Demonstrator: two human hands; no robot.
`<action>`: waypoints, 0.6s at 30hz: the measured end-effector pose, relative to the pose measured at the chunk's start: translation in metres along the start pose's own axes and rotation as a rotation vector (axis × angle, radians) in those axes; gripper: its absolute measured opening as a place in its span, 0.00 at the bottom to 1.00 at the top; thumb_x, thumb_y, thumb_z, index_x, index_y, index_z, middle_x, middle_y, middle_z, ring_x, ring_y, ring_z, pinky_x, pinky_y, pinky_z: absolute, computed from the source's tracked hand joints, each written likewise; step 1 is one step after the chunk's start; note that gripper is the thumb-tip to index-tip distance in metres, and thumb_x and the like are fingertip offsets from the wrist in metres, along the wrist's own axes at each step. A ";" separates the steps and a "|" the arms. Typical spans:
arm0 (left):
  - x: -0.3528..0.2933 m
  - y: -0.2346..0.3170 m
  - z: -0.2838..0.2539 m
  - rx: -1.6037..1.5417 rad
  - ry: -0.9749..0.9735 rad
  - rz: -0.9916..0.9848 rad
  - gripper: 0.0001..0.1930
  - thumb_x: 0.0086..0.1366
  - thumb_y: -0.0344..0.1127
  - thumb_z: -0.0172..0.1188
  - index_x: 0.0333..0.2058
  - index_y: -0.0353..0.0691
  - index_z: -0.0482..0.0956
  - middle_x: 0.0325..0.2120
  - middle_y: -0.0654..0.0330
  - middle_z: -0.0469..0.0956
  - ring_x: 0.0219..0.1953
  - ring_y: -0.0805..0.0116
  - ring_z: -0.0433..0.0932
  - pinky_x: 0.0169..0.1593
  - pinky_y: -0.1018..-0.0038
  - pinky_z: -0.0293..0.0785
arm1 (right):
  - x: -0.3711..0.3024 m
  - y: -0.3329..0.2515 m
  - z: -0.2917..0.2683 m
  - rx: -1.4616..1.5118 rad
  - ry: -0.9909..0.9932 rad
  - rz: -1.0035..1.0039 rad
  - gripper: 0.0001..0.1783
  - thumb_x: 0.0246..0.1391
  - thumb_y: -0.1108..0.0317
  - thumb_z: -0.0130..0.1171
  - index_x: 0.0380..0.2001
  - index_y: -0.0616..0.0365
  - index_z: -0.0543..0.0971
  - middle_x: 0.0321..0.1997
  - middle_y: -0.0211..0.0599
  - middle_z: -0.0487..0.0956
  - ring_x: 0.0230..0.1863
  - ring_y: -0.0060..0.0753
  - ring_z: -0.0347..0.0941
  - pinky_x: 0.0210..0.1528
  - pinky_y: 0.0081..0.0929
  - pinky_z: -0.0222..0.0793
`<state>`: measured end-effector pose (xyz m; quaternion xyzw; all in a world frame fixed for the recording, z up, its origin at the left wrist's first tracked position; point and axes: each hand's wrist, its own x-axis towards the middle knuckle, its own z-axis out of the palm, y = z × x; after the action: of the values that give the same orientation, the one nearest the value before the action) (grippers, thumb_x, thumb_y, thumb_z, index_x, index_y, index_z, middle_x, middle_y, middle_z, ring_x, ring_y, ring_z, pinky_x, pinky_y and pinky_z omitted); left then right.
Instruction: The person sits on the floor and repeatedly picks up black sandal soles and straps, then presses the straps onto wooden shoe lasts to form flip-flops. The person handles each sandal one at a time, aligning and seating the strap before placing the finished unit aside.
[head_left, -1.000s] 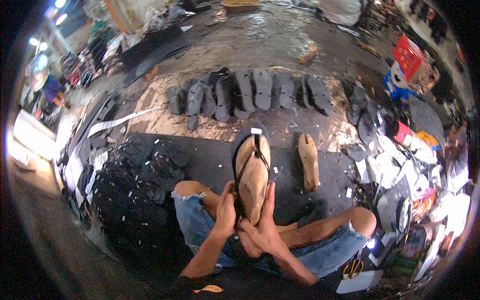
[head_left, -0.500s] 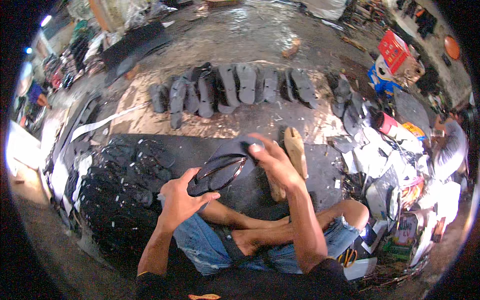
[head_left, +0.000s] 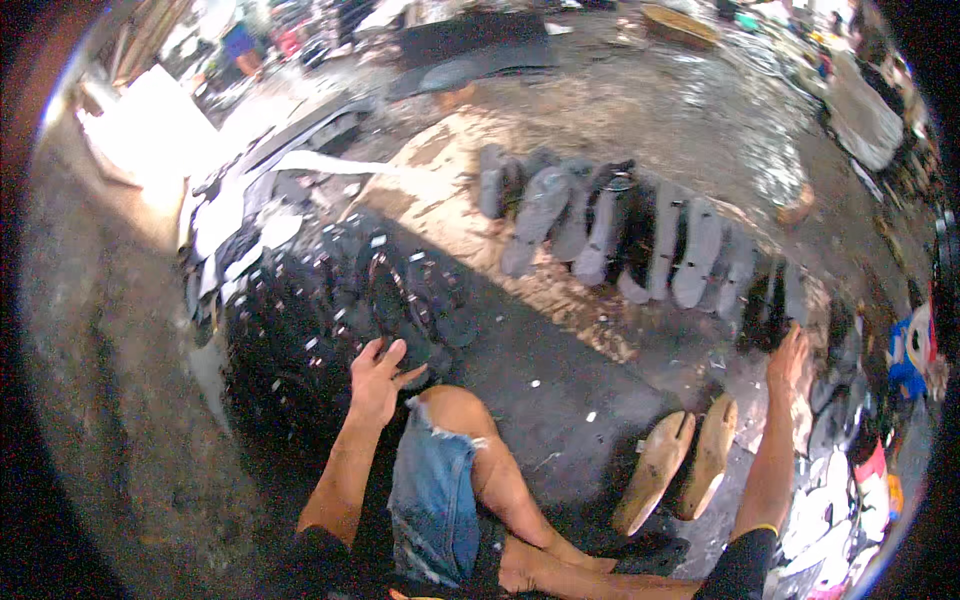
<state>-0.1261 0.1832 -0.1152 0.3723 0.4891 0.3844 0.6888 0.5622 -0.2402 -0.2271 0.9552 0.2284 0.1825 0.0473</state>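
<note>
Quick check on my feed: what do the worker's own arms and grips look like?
The left grip and right grip are ungloved human hands. The forearms are bare too, below a black left sleeve and a black right sleeve, with a thin yellow band at the right sleeve's edge. No cables show.

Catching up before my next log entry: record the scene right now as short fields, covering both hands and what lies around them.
Left hand: fingers spread, at the pile of black sandals; contact unclear
Right hand: arm stretched out to the right end of the row of grey soles; grip unclear
Wooden foot shapes: two, side by side on the dark mat, left of the right forearm
Row of grey soles: along the tan board, beyond the mat
White strip: beyond the pile
</note>
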 end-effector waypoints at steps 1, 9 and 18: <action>0.016 -0.012 0.001 0.016 0.039 -0.025 0.16 0.77 0.31 0.63 0.59 0.33 0.77 0.56 0.49 0.80 0.56 0.57 0.84 0.56 0.52 0.90 | 0.013 0.004 -0.003 0.180 -0.006 -0.010 0.35 0.64 0.76 0.58 0.74 0.50 0.69 0.72 0.49 0.75 0.73 0.57 0.70 0.71 0.49 0.70; -0.039 0.009 -0.026 0.334 0.184 0.202 0.25 0.81 0.39 0.52 0.71 0.34 0.67 0.67 0.49 0.75 0.67 0.51 0.76 0.77 0.55 0.66 | -0.026 -0.050 -0.261 1.194 0.226 0.280 0.23 0.67 0.64 0.65 0.62 0.60 0.79 0.51 0.42 0.86 0.53 0.35 0.83 0.55 0.38 0.80; -0.225 0.026 0.160 -0.318 -0.532 0.309 0.30 0.70 0.21 0.63 0.69 0.35 0.65 0.67 0.52 0.73 0.61 0.65 0.75 0.68 0.63 0.73 | -0.324 -0.201 -0.350 2.279 -0.491 0.315 0.21 0.68 0.75 0.68 0.60 0.56 0.74 0.53 0.36 0.83 0.53 0.30 0.81 0.56 0.35 0.81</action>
<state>-0.0272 -0.0282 0.0344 0.4174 0.1641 0.4449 0.7752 0.0793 -0.2053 -0.0425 0.4731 0.1236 -0.3123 -0.8145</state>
